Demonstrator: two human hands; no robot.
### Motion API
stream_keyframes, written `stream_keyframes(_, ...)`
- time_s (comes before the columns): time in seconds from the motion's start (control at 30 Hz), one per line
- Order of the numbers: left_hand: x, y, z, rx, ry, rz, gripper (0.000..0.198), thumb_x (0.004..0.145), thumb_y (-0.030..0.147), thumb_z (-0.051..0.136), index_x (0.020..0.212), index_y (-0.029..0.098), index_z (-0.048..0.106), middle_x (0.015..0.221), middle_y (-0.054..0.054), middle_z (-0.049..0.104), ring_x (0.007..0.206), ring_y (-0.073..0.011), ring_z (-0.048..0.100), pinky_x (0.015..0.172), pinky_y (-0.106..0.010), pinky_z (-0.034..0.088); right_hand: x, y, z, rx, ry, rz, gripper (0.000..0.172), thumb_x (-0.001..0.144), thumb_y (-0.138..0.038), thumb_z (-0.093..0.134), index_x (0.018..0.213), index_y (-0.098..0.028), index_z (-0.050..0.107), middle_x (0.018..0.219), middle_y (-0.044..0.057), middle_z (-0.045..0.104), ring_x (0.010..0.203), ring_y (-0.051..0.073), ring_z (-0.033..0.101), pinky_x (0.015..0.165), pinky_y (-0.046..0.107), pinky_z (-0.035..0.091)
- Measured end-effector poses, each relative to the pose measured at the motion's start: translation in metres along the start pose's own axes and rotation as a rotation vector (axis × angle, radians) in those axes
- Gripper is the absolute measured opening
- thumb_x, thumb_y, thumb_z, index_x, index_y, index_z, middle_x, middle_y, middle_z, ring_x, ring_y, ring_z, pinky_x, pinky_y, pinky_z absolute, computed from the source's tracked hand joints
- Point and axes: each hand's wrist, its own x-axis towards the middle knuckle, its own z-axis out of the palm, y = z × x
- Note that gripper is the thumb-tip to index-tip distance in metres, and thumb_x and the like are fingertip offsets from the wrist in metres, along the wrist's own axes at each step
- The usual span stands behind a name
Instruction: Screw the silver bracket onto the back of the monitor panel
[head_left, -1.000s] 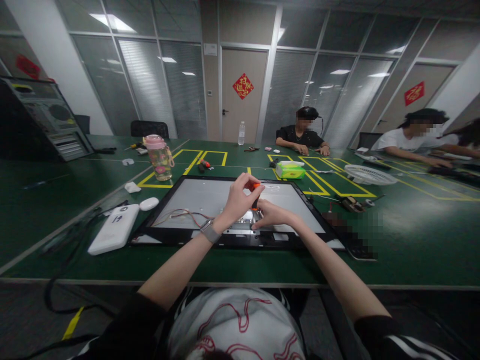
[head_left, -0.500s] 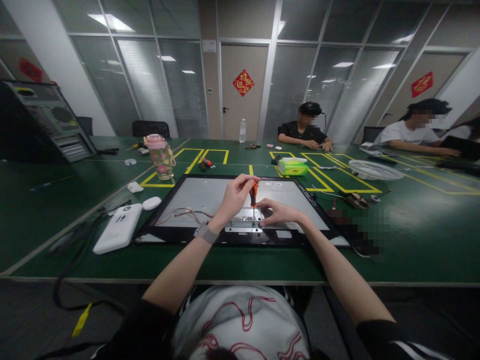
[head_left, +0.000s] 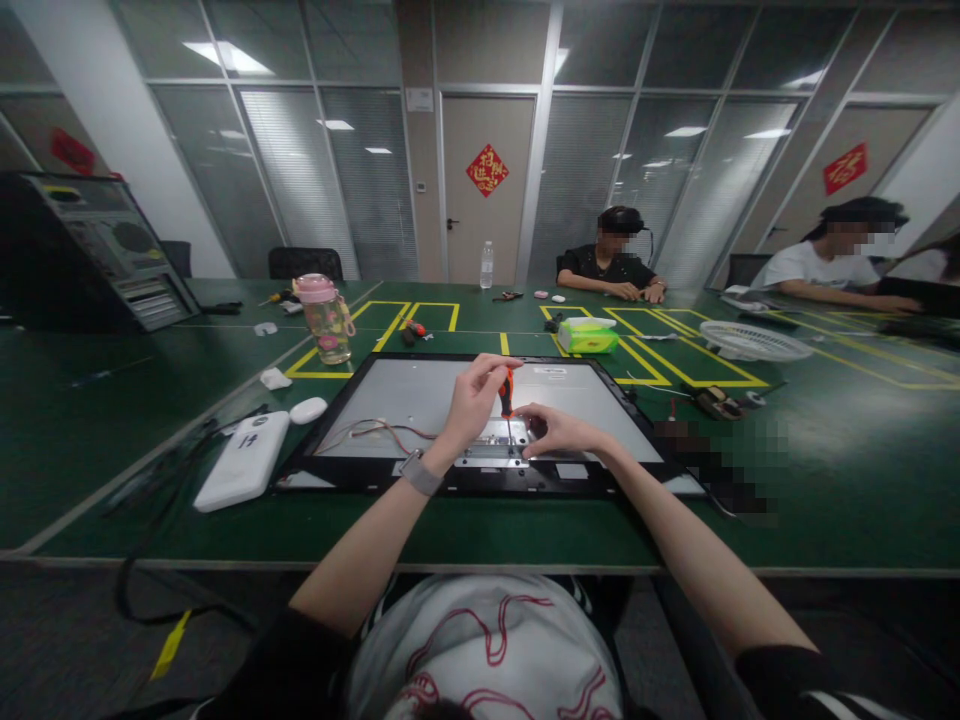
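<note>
My left hand [head_left: 477, 393] is closed around the orange and black handle of a screwdriver [head_left: 507, 395]. The screwdriver stands upright, its tip down on a metal bracket [head_left: 491, 462] along the near edge of a black-framed flat panel [head_left: 375, 400]. Beside the shaft, my right hand [head_left: 559, 430] has its thumb and forefinger spread apart. Its thumb tip rests by the bracket and the forefinger is close to the shaft; whether it touches the shaft I cannot tell. Thin wires [head_left: 382, 428] lie on the panel left of the bracket.
Left of the panel lie a white power bank [head_left: 244, 462] and a white oval case [head_left: 308, 410]. A pink-lidded bottle [head_left: 324, 320] stands behind them. Beyond the panel are a green tissue pack [head_left: 587, 337] and a white fan grille [head_left: 754, 341]. Co-workers sit across the green table [head_left: 480, 535].
The whole view has shifted slightly. Both hands keep their places at the screwdriver, and the left fingers have moved a little around its handle top.
</note>
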Motion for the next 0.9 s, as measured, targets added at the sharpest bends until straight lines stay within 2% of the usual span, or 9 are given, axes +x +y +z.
stream_keyframes(0.1, 0.0, 0.0007, -0.0023, 0.073, 0.051, 0.015, 0.015, 0.086, 0.027, 0.062, 0.088, 0.019, 0.073, 0.091, -0.006, 0.06, 0.087, -0.0154, 0.058, 0.073, -0.025, 0.048, 0.0012, -0.0005, 0.0006, 0.034, -0.022, -0.007, 0.079, 0.058, -0.044, 0.083, 0.126, -0.013, 0.057, 0.084, 0.0, 0.052, 0.077, 0.016, 0.049, 0.071, 0.029, 0.04)
stream_keyframes(0.27, -0.0005, 0.0009, -0.0058, 0.007, 0.017, -0.019, 0.026, 0.094, 0.025, 0.046, 0.096, 0.017, 0.071, 0.081, -0.004, 0.063, 0.082, -0.0149, 0.06, 0.077, -0.028, 0.048, 0.002, -0.0035, 0.0003, 0.102, -0.084, -0.013, 0.081, 0.06, -0.043, 0.082, 0.13, -0.012, 0.053, 0.072, -0.005, 0.052, 0.068, 0.013, 0.048, 0.067, 0.027, 0.036)
stream_keyframes(0.47, -0.0017, 0.002, -0.0056, 0.043, 0.037, -0.014, 0.016, 0.086, 0.03, 0.062, 0.089, 0.018, 0.073, 0.089, -0.005, 0.062, 0.084, -0.0149, 0.059, 0.072, -0.025, 0.048, 0.0021, -0.0035, 0.0002, 0.075, -0.075, -0.021, 0.078, 0.062, -0.045, 0.08, 0.128, -0.013, 0.054, 0.071, -0.005, 0.055, 0.067, 0.013, 0.049, 0.066, 0.027, 0.036)
stream_keyframes(0.57, -0.0018, -0.0002, -0.0048, -0.036, 0.017, -0.043, 0.024, 0.092, 0.031, 0.052, 0.098, 0.017, 0.071, 0.085, -0.005, 0.065, 0.082, -0.0152, 0.061, 0.076, -0.028, 0.049, 0.0016, -0.0041, 0.0003, 0.07, -0.068, -0.011, 0.078, 0.063, -0.045, 0.08, 0.128, -0.013, 0.053, 0.071, -0.005, 0.055, 0.067, 0.013, 0.049, 0.065, 0.027, 0.036)
stream_keyframes(0.63, -0.0021, -0.0014, -0.0041, -0.099, -0.008, -0.058, 0.029, 0.095, 0.031, 0.045, 0.097, 0.016, 0.07, 0.083, -0.005, 0.065, 0.082, -0.0157, 0.062, 0.078, -0.029, 0.05, 0.0014, -0.0047, 0.0002, 0.069, -0.07, -0.02, 0.077, 0.063, -0.045, 0.08, 0.128, -0.013, 0.053, 0.071, -0.005, 0.054, 0.067, 0.013, 0.049, 0.066, 0.027, 0.036)
stream_keyframes(0.8, -0.0041, -0.0002, -0.0017, 0.024, 0.029, -0.026, 0.018, 0.087, 0.031, 0.06, 0.09, 0.018, 0.072, 0.092, -0.006, 0.061, 0.087, -0.0157, 0.06, 0.075, -0.027, 0.049, 0.0016, -0.0048, 0.0003, 0.074, -0.068, -0.018, 0.074, 0.062, -0.046, 0.08, 0.125, -0.015, 0.055, 0.071, -0.004, 0.055, 0.067, 0.014, 0.05, 0.065, 0.027, 0.037)
stream_keyframes(0.9, -0.0042, 0.0001, -0.0011, -0.02, 0.023, -0.051, 0.023, 0.092, 0.029, 0.052, 0.098, 0.018, 0.07, 0.089, -0.006, 0.064, 0.083, -0.0154, 0.062, 0.076, -0.028, 0.049, 0.002, -0.0041, 0.0008, 0.081, -0.066, -0.015, 0.077, 0.061, -0.046, 0.08, 0.126, -0.014, 0.054, 0.07, -0.005, 0.054, 0.067, 0.014, 0.051, 0.065, 0.027, 0.037)
